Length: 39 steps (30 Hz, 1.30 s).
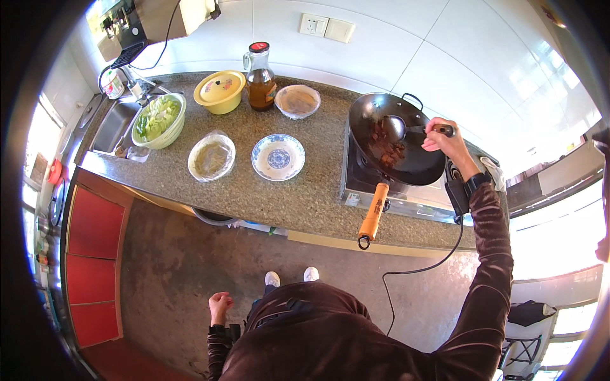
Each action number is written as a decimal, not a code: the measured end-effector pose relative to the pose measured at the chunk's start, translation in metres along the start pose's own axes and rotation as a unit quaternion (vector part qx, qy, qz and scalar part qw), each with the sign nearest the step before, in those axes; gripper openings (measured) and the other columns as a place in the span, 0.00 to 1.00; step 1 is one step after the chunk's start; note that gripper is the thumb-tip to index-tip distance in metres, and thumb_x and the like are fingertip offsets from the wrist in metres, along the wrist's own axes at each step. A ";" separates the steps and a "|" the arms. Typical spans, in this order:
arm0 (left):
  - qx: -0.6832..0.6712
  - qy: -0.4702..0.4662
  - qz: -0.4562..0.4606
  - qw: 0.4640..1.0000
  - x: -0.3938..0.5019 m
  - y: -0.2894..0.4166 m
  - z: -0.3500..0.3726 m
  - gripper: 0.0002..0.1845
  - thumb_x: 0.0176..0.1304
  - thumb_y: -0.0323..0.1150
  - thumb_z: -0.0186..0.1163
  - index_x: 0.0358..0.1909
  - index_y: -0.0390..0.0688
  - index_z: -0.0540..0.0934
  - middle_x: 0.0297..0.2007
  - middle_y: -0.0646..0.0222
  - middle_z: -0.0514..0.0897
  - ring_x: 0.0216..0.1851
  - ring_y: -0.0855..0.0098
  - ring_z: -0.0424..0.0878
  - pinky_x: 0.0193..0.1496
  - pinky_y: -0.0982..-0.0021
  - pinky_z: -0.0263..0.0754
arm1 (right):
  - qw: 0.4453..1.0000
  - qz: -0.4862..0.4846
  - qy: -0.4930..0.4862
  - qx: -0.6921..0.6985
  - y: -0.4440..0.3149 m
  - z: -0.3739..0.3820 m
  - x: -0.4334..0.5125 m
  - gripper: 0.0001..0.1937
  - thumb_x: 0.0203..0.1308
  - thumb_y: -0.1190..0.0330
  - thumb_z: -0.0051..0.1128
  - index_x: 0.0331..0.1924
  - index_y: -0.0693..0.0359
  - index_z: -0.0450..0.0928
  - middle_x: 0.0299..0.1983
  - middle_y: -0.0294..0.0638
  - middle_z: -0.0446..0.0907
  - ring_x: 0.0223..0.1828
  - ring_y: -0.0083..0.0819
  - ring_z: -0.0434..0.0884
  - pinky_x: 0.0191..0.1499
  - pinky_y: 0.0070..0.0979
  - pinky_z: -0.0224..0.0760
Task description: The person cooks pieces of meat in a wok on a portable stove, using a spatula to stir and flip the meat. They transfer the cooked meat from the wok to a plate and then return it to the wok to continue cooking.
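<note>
My right hand [443,137] grips the handle of a metal ladle [395,128], whose bowl rests among dark reddish-brown pieces of food [391,155] in a black wok [426,166]. The wok sits tilted on a gas stove [351,176], its wooden handle [374,209] pointing towards me. Down at my side, over the floor, my left hand [220,302] is loosely curled, and nothing shows in it. On the counter left of the stove lies a blue-and-white plate [278,157] with no food on it. Beside it stands a white bowl [211,157] under plastic film.
Along the back stand a yellow lidded enamel pot [219,93], a glass jug of brown liquid [261,78] and a film-covered bowl [298,102]. A basket of leafy greens [159,121] overlaps the sink [110,126]. A black cable [419,272] hangs near my right arm.
</note>
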<state>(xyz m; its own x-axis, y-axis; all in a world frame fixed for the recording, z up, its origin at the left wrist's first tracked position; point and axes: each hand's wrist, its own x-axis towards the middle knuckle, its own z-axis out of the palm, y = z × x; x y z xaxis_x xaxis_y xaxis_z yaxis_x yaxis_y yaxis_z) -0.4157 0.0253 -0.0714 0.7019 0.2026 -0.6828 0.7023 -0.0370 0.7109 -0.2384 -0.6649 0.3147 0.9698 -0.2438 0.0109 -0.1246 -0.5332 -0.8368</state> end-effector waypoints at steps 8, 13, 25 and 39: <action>-0.022 -0.009 0.001 1.000 0.010 -0.011 0.010 0.11 0.65 0.25 0.51 0.43 0.32 0.80 0.28 0.63 0.83 0.28 0.69 0.83 0.33 0.67 0.84 | 0.907 -0.263 -0.120 -0.307 -0.005 0.025 -0.010 0.04 0.49 0.77 0.53 0.30 0.61 0.74 0.23 0.42 0.76 0.24 0.36 0.79 0.33 0.29 0.72; -0.016 -0.002 -0.010 1.000 0.005 -0.022 0.004 0.11 0.64 0.24 0.50 0.43 0.31 0.80 0.28 0.63 0.83 0.27 0.69 0.83 0.33 0.67 0.84 | 0.996 -0.049 0.017 -0.070 -0.006 -0.005 -0.021 0.03 0.57 0.78 0.50 0.32 0.63 0.76 0.27 0.33 0.78 0.27 0.20 0.81 0.33 0.19 0.78; 0.019 0.002 -0.015 1.000 0.011 -0.007 -0.003 0.11 0.63 0.24 0.51 0.42 0.33 0.80 0.28 0.64 0.83 0.27 0.71 0.82 0.31 0.69 0.83 | 0.967 -0.189 -0.060 -0.158 -0.006 0.006 -0.034 0.02 0.55 0.78 0.53 0.33 0.65 0.73 0.25 0.36 0.74 0.27 0.23 0.77 0.36 0.24 0.73; 0.024 0.007 -0.021 0.999 0.012 -0.025 -0.007 0.11 0.63 0.26 0.52 0.43 0.35 0.81 0.26 0.62 0.84 0.26 0.67 0.84 0.30 0.66 0.84 | 0.998 -0.033 0.011 -0.060 0.004 -0.012 -0.042 0.02 0.60 0.75 0.51 0.34 0.63 0.76 0.27 0.35 0.78 0.28 0.23 0.83 0.33 0.19 0.79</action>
<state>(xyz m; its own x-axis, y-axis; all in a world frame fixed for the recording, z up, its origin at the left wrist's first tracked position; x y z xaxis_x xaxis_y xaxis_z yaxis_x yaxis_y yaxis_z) -0.4258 0.0359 -0.0965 0.6706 0.2179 -0.7090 0.7359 -0.0754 0.6729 -0.2822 -0.6671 0.3174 0.9719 -0.2224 0.0773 -0.0862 -0.6415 -0.7623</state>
